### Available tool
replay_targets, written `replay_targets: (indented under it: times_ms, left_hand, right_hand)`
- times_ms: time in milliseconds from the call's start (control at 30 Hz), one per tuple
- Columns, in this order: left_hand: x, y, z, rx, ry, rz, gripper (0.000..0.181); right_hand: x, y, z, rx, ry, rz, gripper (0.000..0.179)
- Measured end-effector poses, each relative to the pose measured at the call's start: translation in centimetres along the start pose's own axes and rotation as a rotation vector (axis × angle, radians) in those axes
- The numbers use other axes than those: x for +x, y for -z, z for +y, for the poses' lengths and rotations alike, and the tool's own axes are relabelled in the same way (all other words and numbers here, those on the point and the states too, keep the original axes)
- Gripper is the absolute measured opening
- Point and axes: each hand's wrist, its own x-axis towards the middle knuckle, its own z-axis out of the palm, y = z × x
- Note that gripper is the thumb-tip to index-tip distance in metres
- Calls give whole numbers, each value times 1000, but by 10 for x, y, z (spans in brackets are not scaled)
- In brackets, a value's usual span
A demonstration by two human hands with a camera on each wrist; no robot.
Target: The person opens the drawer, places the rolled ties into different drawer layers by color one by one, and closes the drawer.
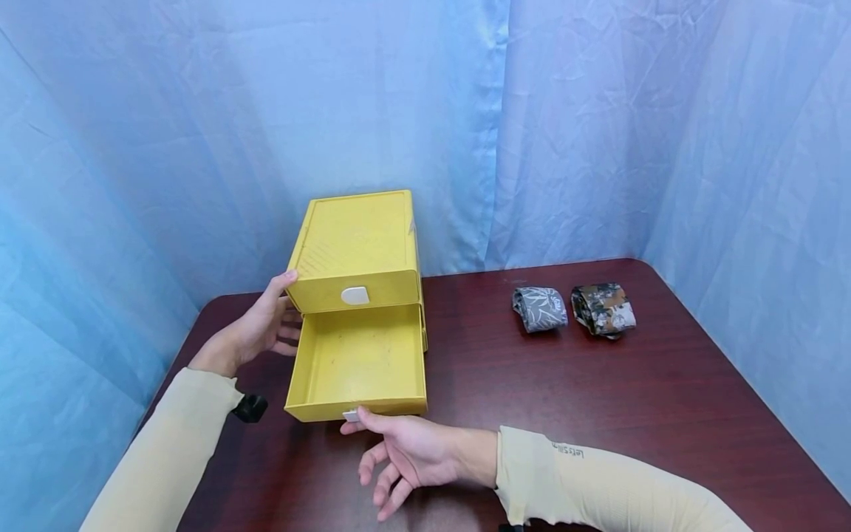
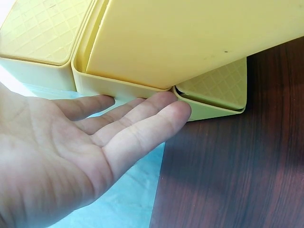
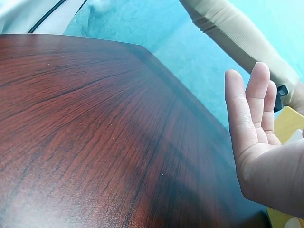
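Observation:
A yellow drawer cabinet (image 1: 355,240) stands at the back left of the table, its top drawer pushed in. Below that, a yellow drawer (image 1: 359,362) is pulled far out, with nothing inside. The left hand (image 1: 269,325) steadies the cabinet's left side, thumb at the top front corner. In the left wrist view its fingers (image 2: 142,133) stretch out nearly straight beside the yellow casing. At the drawer's front, the right hand (image 1: 415,451) pinches the small white handle (image 1: 351,416) between thumb and index finger; its other fingers spread loosely below.
Two rolled pieces of patterned cloth lie at the table's back right: a grey leaf-print roll (image 1: 540,309) and a brown camouflage roll (image 1: 603,309). Pale blue curtains (image 1: 572,133) hang around the dark wooden table (image 1: 598,399).

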Motion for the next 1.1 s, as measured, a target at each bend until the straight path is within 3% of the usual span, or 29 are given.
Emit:
replay_targets:
  times_ms: [433, 767, 933, 1100]
  left_hand:
    - [-1, -1, 2, -1, 11, 0, 109]
    - [-2, 0, 1, 13, 1, -10, 108]
    - [-2, 0, 1, 14, -3, -11, 108]
    - [-2, -1, 2, 15, -4, -8, 108]
  right_hand:
    - [0, -1, -1, 0, 3, 1, 73]
    - [-3, -4, -6, 1, -44, 23, 74]
    - [-8, -6, -10, -71, -123, 19, 68]
    - [-20, -2, -22, -239, -194, -83, 53]
